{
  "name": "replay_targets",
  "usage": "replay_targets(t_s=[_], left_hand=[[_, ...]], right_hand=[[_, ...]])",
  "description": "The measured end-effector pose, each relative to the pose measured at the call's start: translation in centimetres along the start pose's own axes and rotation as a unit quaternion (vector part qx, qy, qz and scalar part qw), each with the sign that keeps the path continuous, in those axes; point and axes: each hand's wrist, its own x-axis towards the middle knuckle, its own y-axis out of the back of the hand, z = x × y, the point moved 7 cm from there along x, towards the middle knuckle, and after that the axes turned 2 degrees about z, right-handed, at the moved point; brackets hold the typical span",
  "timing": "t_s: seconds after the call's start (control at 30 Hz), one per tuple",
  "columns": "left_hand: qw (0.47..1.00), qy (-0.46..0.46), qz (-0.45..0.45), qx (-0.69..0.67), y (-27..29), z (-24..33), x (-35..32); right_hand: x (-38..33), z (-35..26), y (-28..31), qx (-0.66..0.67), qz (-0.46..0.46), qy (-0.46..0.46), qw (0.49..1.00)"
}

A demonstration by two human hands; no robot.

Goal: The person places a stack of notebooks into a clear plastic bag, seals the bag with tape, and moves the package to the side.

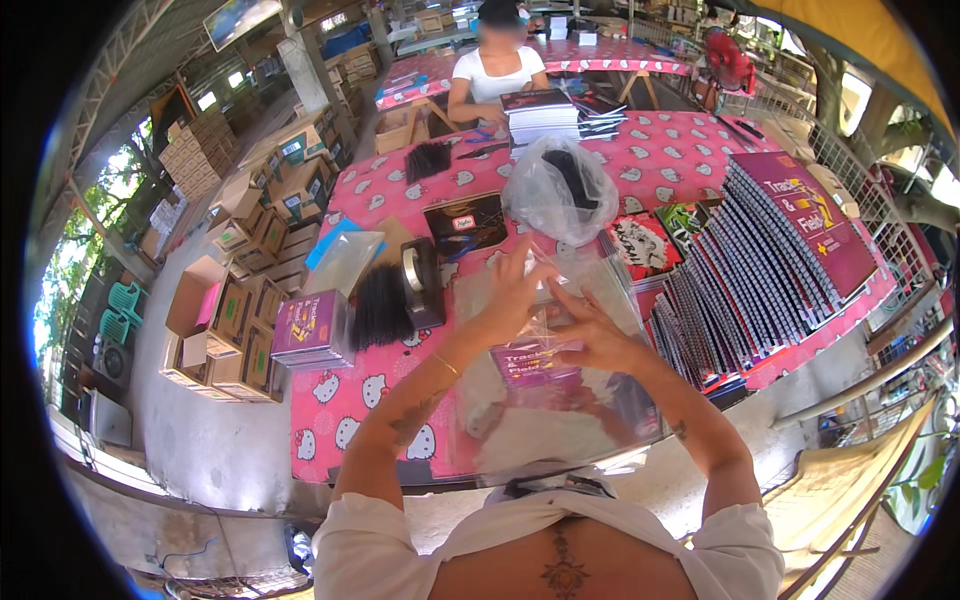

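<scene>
In front of me lies a purple-covered book [530, 366] inside clear plastic, on a spread of large clear plastic sheets [545, 430]. My left hand [518, 297] is over the book's upper left, its fingers bent at the edge of a clear plastic bag [541, 312]. My right hand [597, 332] rests at the book's right side, fingers spread apart over the plastic. Glare on the film partly hides the fingertips. Left of my forearm stand a stack of purple books [312, 328], a bundle of black binding strips [383, 305] and a dark upright device [424, 285].
Spiral-bound books [765, 255] fan out on the right. A plastic bag with black contents [562, 190] and a dark box [466, 222] lie beyond my hands. Across the pink tablecloth [385, 195], a person [498, 75] sits by stacked books [541, 115]. Cardboard boxes [235, 325] stand left.
</scene>
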Motion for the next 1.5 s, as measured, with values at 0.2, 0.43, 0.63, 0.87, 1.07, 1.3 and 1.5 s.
replay_targets(t_s=[0.2, 0.43, 0.63, 0.87, 1.07, 1.3, 1.5], left_hand=[[0.958, 0.230, 0.131, -0.105, 2.4, -4.4, -1.5], [0.846, 0.288, -0.067, -0.444, -0.1, -6.7, -4.0], [0.935, 0.206, 0.011, -0.289, 3.4, -5.2, -1.6], [0.927, 0.201, 0.077, -0.306, 6.3, -3.2, -1.8], [0.842, 0.292, -0.237, -0.387, 0.9, -6.2, -6.5], [0.995, 0.020, -0.094, -0.012, 4.4, 2.5, -5.5], [0.999, -0.026, -0.022, 0.010, 4.4, 2.0, -5.9]], right_hand=[[1.5, -0.2, 1.1, 0.034, 0.017, -0.044, 0.998], [6.1, 5.8, 2.7, 0.347, 0.083, -0.255, 0.899], [8.6, 4.7, 2.6, 0.493, 0.075, -0.171, 0.850], [5.2, 6.3, 0.9, 0.380, -0.042, -0.135, 0.914], [5.3, 4.3, 1.7, 0.381, -0.091, -0.095, 0.915], [1.0, 0.7, 3.1, -0.010, 0.036, 0.013, 0.999], [2.9, -0.5, 2.8, -0.003, -0.008, -0.024, 1.000]])
